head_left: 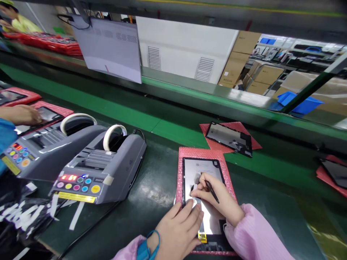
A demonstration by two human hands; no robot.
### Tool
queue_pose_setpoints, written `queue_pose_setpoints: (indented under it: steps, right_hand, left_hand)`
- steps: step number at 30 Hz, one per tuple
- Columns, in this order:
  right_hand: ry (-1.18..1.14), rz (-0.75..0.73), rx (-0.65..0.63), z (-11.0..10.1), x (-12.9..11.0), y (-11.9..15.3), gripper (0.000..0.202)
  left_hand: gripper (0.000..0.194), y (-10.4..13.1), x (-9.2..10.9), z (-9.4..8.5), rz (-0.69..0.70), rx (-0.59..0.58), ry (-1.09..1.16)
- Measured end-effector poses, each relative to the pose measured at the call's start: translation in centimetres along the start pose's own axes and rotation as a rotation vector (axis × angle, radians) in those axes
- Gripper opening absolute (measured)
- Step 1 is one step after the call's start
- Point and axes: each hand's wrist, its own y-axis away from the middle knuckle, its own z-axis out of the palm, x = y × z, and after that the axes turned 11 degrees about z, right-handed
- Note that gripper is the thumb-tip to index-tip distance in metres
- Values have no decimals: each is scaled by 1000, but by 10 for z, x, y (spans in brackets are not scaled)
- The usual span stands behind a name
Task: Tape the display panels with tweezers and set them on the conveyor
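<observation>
Step in hand, my read: fine handwork on the back of the tablet panel (191, 169), around a small pale strip (195, 187) at the right fingertips. Can't tell if the strip is going down or coming up.

Right hand (225, 198): pinched in, holding a dark pen-like tool (213, 192) that slants across the fingers, thumb and fingertips right at the strip. Left hand (179, 227): fingers spread a little, laid flat over the panel's lower left, gripping nothing that I can see; anything under the palm is hidden.

Next move calls for, I'd say, a steady panel under the left hand and light, precise fingertip pressure from the right. Main risk as I judge it: scuffing the shiny back or skewing the strip.

Panel location: on red bubble wrap (180, 166), on the dark bench (154, 169) directly in front of the person, right of the nearer tape dispenser (116, 173) and well apart from it.

Panel looks: lying flat, silvery and reflective, black frame round it, cutout at the top right corner, small print near the top, strong glare mid-panel. Yellow tape patch (202, 237) low down, dark section below that. No damage visible, but the hands cover much of the middle.
</observation>
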Motion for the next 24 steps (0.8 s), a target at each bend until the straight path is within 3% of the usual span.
queue_pose_setpoints:
  steps: [5,10,16,20,24]
  right_hand:
    - [144,-58,114,5,7,-5,45]
    - [252,-61,325,2,-8,-20,45]
    - [320,77,767,-63,-22,-16,40]
    - [227,250,702,-87,-3,1,46]
    - [131,258,632,-72,6,1,55]
  left_hand:
    - [47,1,-7,-2,10,-5,137]
    - [49,2,-6,-2,-24,-30,246]
    - [65,9,-3,10,-152,68,291]
    - [66,12,-5,17,-145,86,291]
    - [68,16,-6,22,-131,84,276]
